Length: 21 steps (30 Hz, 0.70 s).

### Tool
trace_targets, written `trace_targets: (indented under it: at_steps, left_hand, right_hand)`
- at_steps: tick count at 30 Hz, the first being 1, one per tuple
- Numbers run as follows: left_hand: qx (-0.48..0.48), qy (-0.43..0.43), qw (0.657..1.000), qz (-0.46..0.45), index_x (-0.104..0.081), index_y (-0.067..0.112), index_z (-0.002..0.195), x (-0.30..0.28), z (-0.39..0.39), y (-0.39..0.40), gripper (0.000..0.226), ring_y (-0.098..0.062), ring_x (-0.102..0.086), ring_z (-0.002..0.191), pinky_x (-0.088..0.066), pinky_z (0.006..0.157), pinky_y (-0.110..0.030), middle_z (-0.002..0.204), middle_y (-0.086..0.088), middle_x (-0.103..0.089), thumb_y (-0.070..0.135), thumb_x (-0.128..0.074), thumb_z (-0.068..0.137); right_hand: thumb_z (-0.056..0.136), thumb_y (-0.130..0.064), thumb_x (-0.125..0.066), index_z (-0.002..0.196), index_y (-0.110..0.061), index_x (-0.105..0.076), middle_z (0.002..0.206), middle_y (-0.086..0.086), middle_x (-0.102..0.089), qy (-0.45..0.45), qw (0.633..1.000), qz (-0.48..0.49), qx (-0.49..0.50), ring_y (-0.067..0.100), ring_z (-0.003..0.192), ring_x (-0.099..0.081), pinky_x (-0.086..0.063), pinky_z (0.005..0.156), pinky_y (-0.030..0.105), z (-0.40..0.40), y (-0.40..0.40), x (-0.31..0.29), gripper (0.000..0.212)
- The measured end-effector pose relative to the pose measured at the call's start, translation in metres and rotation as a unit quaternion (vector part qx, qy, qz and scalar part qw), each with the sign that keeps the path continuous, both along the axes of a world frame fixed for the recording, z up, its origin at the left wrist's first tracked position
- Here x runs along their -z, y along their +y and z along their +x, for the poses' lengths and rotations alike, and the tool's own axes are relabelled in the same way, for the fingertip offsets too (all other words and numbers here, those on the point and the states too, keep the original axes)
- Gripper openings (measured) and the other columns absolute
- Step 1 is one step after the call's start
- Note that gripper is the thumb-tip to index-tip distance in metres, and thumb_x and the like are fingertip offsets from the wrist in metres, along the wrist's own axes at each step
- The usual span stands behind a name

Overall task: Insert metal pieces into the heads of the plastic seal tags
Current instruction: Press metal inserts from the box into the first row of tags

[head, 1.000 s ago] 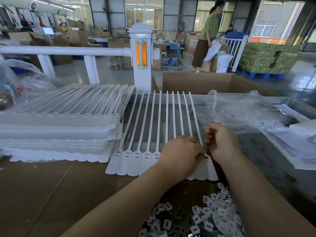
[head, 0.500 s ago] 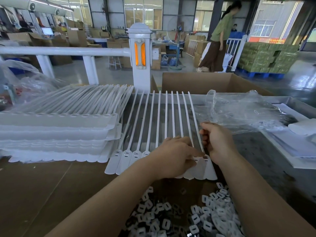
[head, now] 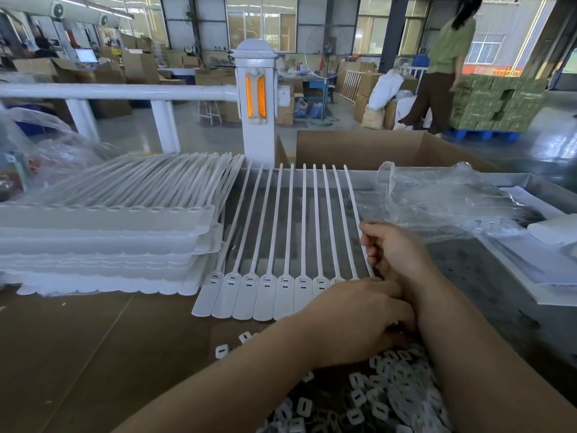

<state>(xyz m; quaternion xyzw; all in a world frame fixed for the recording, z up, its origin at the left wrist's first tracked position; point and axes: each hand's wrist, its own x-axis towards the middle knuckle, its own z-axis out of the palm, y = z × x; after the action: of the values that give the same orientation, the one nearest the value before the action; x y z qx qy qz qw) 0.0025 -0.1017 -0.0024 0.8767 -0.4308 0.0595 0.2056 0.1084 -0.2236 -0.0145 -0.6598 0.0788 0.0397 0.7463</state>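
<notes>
A white strip of joined seal tags (head: 268, 295) lies flat, its heads toward me and its straps (head: 304, 220) running away. My right hand (head: 395, 253) sits at the strip's right end, fingers curled against the rightmost strap. My left hand (head: 352, 317) lies palm down over the strip's right heads, reaching into the pile of small white and metal pieces (head: 384, 401) in front of me. Its fingertips are hidden behind my right wrist. The heads left of my hand show small dark slots.
A stack of tag strips (head: 103, 232) stands at the left. Crumpled clear plastic bags (head: 443, 201) lie at the right, an open cardboard box (head: 368, 148) behind. A white railing post (head: 256, 98) rises beyond. A person (head: 443, 64) walks in the background.
My left hand has drawn back from the tag heads toward me, down onto the pile of pieces. My right hand stays at the rightmost strap. The person behind has walked to the right.
</notes>
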Motion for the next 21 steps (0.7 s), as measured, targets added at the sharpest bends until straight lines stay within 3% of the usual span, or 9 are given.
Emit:
trace_targets:
  at_steps: [6,10,12,15,19,21]
  left_hand:
    - [-0.009,-0.04,0.999,0.022,-0.065,0.008,0.109,0.005,0.001,-0.003,0.023,-0.023,-0.055,0.093,-0.047,0.078,-0.04,0.107,-0.008,-0.058,0.026,-0.056,0.098]
    - [-0.088,0.046,0.992,-0.084,-0.068,0.013,0.097,0.0,0.005,0.001,0.012,-0.011,-0.057,0.078,-0.046,0.07,-0.027,0.092,0.0,-0.066,0.02,-0.058,0.095]
    - [-0.184,0.133,0.959,-0.17,-0.069,0.02,0.092,-0.004,0.013,0.009,0.011,-0.008,-0.06,0.069,-0.049,0.063,-0.02,0.081,0.006,-0.067,0.022,-0.059,0.096]
    - [-0.284,0.246,0.882,-0.285,-0.069,0.024,0.09,-0.005,0.025,0.025,0.011,-0.001,-0.065,0.067,-0.052,0.062,-0.014,0.078,0.004,-0.071,0.024,-0.06,0.097]
    - [-0.317,0.318,0.806,-0.386,-0.071,0.016,0.093,-0.007,0.032,0.041,0.008,-0.01,-0.069,0.07,-0.055,0.062,-0.017,0.079,0.0,-0.075,0.018,-0.064,0.095]
    - [-0.317,0.334,0.779,-0.427,-0.071,0.01,0.094,-0.008,0.034,0.045,0.008,-0.012,-0.069,0.07,-0.055,0.062,-0.019,0.081,-0.004,-0.075,0.014,-0.064,0.094]
  right_hand:
    - [0.095,-0.013,-0.063,0.087,-0.013,-0.067,0.055,-0.003,-0.064,-0.047,0.995,-0.086,-0.03,0.006,0.04,-0.043,-0.036,0.038,0.018,-0.006,0.003,-0.003,0.009]
    - [0.092,-0.015,-0.066,0.083,-0.018,-0.069,0.056,-0.003,-0.065,-0.033,0.997,-0.073,-0.015,0.009,0.044,-0.043,-0.035,0.041,0.022,-0.008,0.006,-0.006,0.01]
    - [0.09,-0.017,-0.068,0.077,-0.022,-0.071,0.06,-0.002,-0.066,-0.037,0.997,-0.063,-0.016,0.012,0.05,-0.047,-0.037,0.047,0.025,-0.011,0.006,-0.008,0.014]
    - [0.09,-0.017,-0.067,0.076,-0.024,-0.074,0.063,-0.004,-0.068,-0.075,0.993,-0.088,-0.031,0.012,0.059,-0.056,-0.041,0.053,0.026,-0.016,0.006,-0.009,0.018]
    - [0.091,-0.016,-0.066,0.072,-0.029,-0.075,0.064,-0.005,-0.069,-0.145,0.976,-0.144,-0.072,0.0,0.058,-0.061,-0.042,0.051,0.012,-0.024,0.009,-0.014,0.025]
    - [0.092,-0.019,-0.066,0.076,-0.027,-0.076,0.069,-0.004,-0.071,-0.165,0.965,-0.168,-0.12,0.004,0.065,-0.064,-0.048,0.06,0.015,-0.028,0.011,-0.017,0.02]
